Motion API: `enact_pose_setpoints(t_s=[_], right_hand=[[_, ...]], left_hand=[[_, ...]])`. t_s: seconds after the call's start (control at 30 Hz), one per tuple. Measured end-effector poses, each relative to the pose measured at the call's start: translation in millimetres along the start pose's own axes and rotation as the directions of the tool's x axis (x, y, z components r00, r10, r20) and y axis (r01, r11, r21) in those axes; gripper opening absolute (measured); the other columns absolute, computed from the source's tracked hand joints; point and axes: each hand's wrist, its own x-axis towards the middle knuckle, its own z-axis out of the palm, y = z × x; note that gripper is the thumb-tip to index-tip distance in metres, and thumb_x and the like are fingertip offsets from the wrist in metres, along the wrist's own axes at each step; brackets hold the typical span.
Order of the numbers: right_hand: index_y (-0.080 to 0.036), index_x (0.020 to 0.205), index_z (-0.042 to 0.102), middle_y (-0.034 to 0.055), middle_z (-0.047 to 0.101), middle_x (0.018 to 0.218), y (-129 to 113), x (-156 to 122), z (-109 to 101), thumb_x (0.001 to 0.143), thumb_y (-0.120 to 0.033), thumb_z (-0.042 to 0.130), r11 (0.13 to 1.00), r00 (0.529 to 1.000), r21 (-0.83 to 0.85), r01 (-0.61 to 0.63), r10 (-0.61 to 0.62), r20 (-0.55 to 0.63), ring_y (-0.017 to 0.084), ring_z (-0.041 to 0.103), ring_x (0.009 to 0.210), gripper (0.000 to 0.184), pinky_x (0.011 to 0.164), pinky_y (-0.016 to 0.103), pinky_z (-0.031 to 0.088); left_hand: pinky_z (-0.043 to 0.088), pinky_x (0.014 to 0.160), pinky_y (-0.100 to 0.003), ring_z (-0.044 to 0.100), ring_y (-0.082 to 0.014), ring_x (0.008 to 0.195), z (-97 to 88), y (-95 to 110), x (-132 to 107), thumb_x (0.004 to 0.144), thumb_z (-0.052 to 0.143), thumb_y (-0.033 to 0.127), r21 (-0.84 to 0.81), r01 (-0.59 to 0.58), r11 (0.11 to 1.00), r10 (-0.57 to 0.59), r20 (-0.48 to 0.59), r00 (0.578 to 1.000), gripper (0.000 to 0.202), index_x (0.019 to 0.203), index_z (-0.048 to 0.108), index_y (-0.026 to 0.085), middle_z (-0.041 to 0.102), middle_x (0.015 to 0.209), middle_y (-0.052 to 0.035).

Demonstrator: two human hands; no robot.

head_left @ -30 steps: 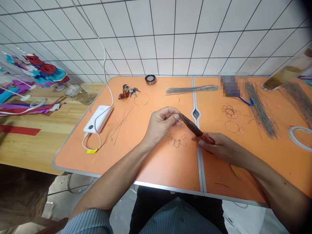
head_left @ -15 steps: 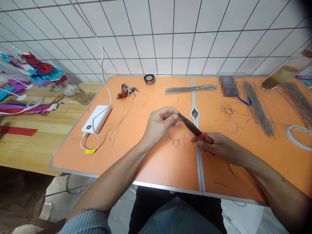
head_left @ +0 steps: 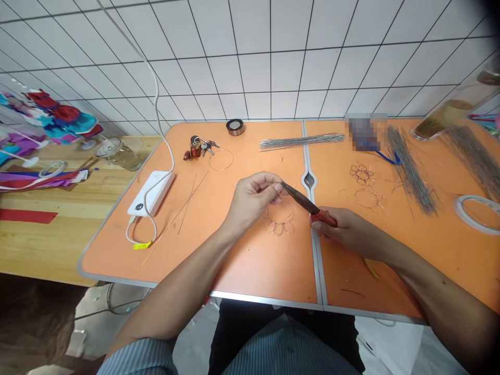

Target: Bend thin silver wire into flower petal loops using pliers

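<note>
My right hand [head_left: 339,229] is closed round the red handles of a pair of long-nosed pliers [head_left: 299,197]. The plier tips point up and left and reach the fingertips of my left hand [head_left: 255,195]. Thumb and forefinger of that hand are pinched together on a thin wire, mostly hidden by the fingers. Just below them shows a wire ring with petal-like loops [head_left: 278,227]; whether it lies on the table or hangs from the held wire I cannot tell. Two more looped wire shapes, a flower [head_left: 361,175] and a ring [head_left: 369,199], lie to the right.
On the orange table [head_left: 234,265] are a wire bundle [head_left: 300,140], a roll of tape [head_left: 235,127], keys [head_left: 205,147], a plain wire circle [head_left: 221,160], loose straight wires and a white power bank [head_left: 150,194] with its cable. More wires [head_left: 410,172] and a white coil [head_left: 478,214] lie right.
The view has shifted slightly. Both hands keep nearly the same pose, the plier tips still at the left fingertips; the plier handles look more closed together in the right hand.
</note>
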Motion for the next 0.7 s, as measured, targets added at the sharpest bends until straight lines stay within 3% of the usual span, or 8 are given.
enact_pose_setpoints(t_s=[0.2, 0.4, 0.7], right_hand=[[-0.025, 0.086, 0.055, -0.0038, 0.044, 0.079, -2.7, -0.5, -1.0, 0.104, -0.051, 0.056, 0.999, 1.0, -0.043, 0.007, -0.008, -0.025, 0.018, 0.042, 0.074, 0.031, 0.067, 0.032, 0.034], [-0.025, 0.093, 0.061, -0.0028, 0.045, 0.08, 0.8, -0.4, -1.5, 0.104, -0.057, 0.056, 0.998, 0.999, -0.051, 0.037, -0.039, -0.035, 0.019, 0.043, 0.076, 0.034, 0.069, 0.032, 0.036], [-0.026, 0.084, 0.051, -0.0034, 0.041, 0.078, -6.7, -0.4, -2.4, 0.101, -0.058, 0.058, 0.997, 1.0, -0.083, 0.01, -0.012, -0.029, 0.018, 0.041, 0.073, 0.037, 0.067, 0.033, 0.033]], left_hand=[[0.057, 0.064, -0.024, 0.068, -0.0115, 0.063, 0.3, -0.4, -0.3, 0.087, 0.087, 0.034, 0.018, -0.011, 1.0, 0.011, -0.023, 1.0, 0.017, 0.087, 0.079, 0.019, 0.075, 0.072, -0.0006], [0.056, 0.064, -0.025, 0.068, -0.012, 0.064, 0.2, -0.5, -0.7, 0.086, 0.088, 0.036, 0.037, -0.025, 0.999, 0.026, -0.037, 0.999, 0.018, 0.087, 0.08, 0.02, 0.077, 0.076, -0.0017], [0.056, 0.064, -0.025, 0.068, -0.012, 0.064, 0.8, -1.0, -0.8, 0.086, 0.088, 0.038, 0.058, -0.029, 0.998, 0.031, -0.045, 0.998, 0.021, 0.086, 0.078, 0.019, 0.075, 0.076, -0.0016]])
